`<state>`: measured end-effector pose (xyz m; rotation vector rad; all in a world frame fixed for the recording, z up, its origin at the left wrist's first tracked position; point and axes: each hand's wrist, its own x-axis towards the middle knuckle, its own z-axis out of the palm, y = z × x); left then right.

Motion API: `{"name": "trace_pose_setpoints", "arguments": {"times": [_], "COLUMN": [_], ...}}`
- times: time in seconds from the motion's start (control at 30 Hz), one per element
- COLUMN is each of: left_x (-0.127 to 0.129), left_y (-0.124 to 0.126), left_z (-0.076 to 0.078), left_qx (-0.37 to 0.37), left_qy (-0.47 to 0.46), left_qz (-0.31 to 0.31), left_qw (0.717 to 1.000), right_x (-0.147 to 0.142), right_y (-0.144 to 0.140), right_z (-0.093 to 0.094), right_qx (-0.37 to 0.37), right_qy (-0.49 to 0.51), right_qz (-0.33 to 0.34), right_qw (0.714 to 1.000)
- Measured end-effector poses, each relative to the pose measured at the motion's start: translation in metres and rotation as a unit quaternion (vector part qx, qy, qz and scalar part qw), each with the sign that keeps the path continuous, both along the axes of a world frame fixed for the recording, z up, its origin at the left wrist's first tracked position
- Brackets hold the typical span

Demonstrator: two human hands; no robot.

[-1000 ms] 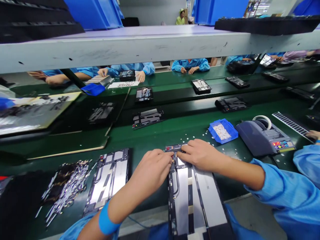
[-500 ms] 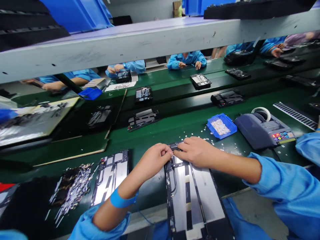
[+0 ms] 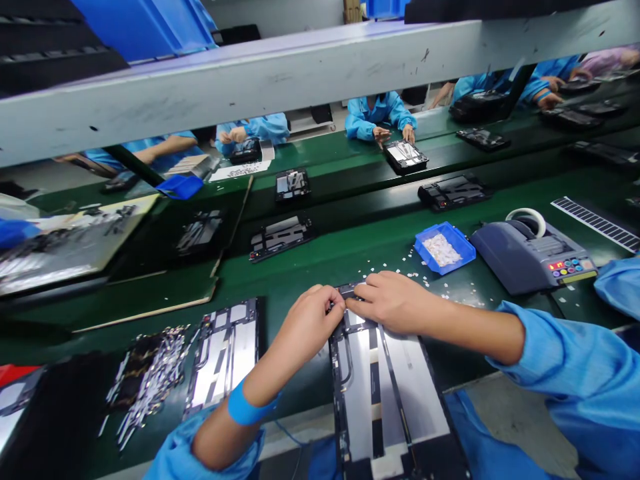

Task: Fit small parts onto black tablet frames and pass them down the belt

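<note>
While facing an opened tablet (image 3: 393,387) on the smooth green tabletop (image 3: 280,280), holds both hands at its top end. Pinches thumb and forefinger of the left hand (image 3: 315,320) into a closed grip; cannot tell whether around something small. Curls the right hand (image 3: 387,303) just beside; cannot tell its grip. Can see flat silvery panels (image 3: 417,380) and dark strips (image 3: 376,393) within the tablet's black casing (image 3: 440,460); leftward, a heap of thin glossy pieces (image 3: 155,380); rightward, a blue plastic tray (image 3: 459,259) of white scraps (image 3: 440,250).
</note>
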<state>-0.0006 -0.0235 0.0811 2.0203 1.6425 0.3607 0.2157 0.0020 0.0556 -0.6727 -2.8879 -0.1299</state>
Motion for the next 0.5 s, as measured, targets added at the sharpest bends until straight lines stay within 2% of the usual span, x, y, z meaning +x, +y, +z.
{"name": "trace_pose_setpoints", "arguments": {"times": [0.1, 0.3, 0.5], "left_x": [-0.002, -0.008, -0.004], "left_y": [-0.001, -0.001, -0.004], "left_z": [-0.006, -0.02, -0.019], "left_qx": [0.007, -0.018, -0.012], "left_qy": [-0.014, -0.097, -0.107], "left_qz": [0.016, 0.062, 0.068], "left_qw": [1.0, 0.993, 0.992], "right_x": [0.0, 0.001, 0.0], "right_y": [0.001, 0.001, 0.001], "right_z": [0.0, -0.001, -0.002], "right_qx": [-0.007, -0.009, -0.004], "right_qy": [-0.002, 0.002, 0.005], "right_qz": [0.004, 0.005, 0.0], "right_qw": [1.0, 1.0, 1.0]}}
